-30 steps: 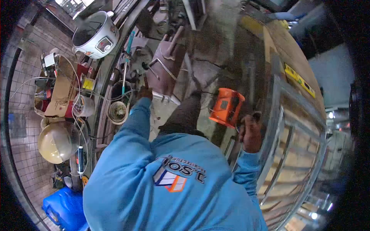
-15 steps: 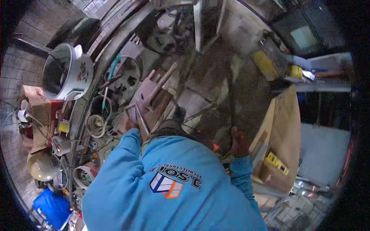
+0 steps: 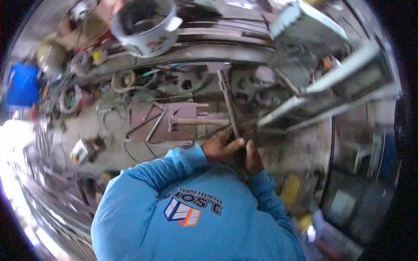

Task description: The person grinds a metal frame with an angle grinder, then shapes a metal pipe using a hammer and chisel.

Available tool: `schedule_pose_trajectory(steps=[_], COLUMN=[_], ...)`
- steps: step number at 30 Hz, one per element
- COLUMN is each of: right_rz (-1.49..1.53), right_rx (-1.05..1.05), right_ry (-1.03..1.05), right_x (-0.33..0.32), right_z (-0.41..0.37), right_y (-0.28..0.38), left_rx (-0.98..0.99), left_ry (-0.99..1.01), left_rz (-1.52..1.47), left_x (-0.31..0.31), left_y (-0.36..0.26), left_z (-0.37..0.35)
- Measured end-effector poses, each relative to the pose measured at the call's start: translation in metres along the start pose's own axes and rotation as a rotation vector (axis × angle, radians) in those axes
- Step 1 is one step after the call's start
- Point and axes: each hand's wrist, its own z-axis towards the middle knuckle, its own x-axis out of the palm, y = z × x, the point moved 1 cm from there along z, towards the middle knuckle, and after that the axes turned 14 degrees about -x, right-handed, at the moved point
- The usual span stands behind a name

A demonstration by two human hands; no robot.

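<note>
My left hand (image 3: pixel 220 145) is closed round the lower end of a dark metal rod (image 3: pixel 228 98), which points up and away from me. Close beside it, my right hand (image 3: pixel 254 157) has its fingers pressed together near the same end; whether it grips the rod is hidden. A hammer (image 3: pixel 200 122) lies on a pinkish board (image 3: pixel 180 109), its wooden handle reaching toward my left hand. Left of the hammer, an angled metal piece (image 3: pixel 156 126) rests on the board.
A white pot with a flower print (image 3: pixel 150 45) stands at the back. Metal frames (image 3: pixel 344 71) reach in from the right. A coiled ring (image 3: pixel 72 99) and a blue bag (image 3: pixel 22 85) are at the left. Tools and parts lie beyond the board, partly blurred.
The view has turned, so the pot and board appear in other places. My hands have come together, and the metal rod is now in my left hand.
</note>
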Motion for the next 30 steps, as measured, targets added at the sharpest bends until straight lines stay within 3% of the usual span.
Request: schedule_pose_trajectory(steps=[1, 3, 5, 6, 7, 9, 13, 14, 17, 18, 22, 25, 29, 30], right_rz=[0.155, 0.288, 0.278, 0.209, 0.148, 0.393, 0.213, 0.262, 0.102, 0.085, 0.059, -0.027, -0.237, -0.269], right_rx=[0.073, 0.057, -0.099, -0.203, -0.316, -0.103, 0.035, 0.007, -0.095, -0.104, -0.09, -0.108, -0.243, -0.251], right_ry=[0.094, 0.23, 0.269, 0.39, 0.499, 0.581, 0.904, 0.872, 1.002, 1.058, 1.056, 1.016, 1.013, 1.061], right_x=[-0.019, -0.046, -0.063, -0.074, -0.086, -0.107, -0.086, -0.074, -0.051, -0.044, -0.021, -0.007, 0.034, 0.056], right_z=[0.026, 0.063, 0.075, 0.078, 0.081, 0.097, 0.115, 0.113, 0.128, 0.134, 0.138, 0.128, 0.124, 0.127], right_y=[0.01, -0.003, -0.022, -0.039, -0.056, -0.045, -0.111, -0.127, -0.134, -0.129, -0.134, -0.142, -0.161, -0.172], left_rx=[-0.038, 0.0, -0.036, -0.163, -0.17, -0.181, -0.222, -0.225, -0.212, -0.35, -0.19, -0.331, -0.371, -0.398], left_ry=[-0.059, -0.265, -0.4, -0.414, -0.46, -0.555, -0.953, -0.904, -1.264, -1.324, -1.274, -1.295, -1.379, -1.267], left_rz=[-0.219, -0.297, -0.366, -0.543, -0.612, -0.762, -0.6, -0.849, -0.848, -0.877, -1.124, -1.118, -0.79, -1.021], left_x=[0.016, 0.035, 0.054, 0.06, 0.064, 0.071, 0.085, 0.089, 0.1, 0.099, 0.083, 0.065, 0.047, 0.046], left_y=[-0.003, 0.007, 0.019, 0.012, 0.017, 0.046, 0.075, 0.102, 0.13, 0.123, 0.136, 0.166, 0.23, 0.218], left_z=[0.005, 0.027, 0.044, 0.047, 0.05, 0.05, 0.014, 0.006, -0.018, -0.027, -0.062, -0.072, -0.07, -0.074])
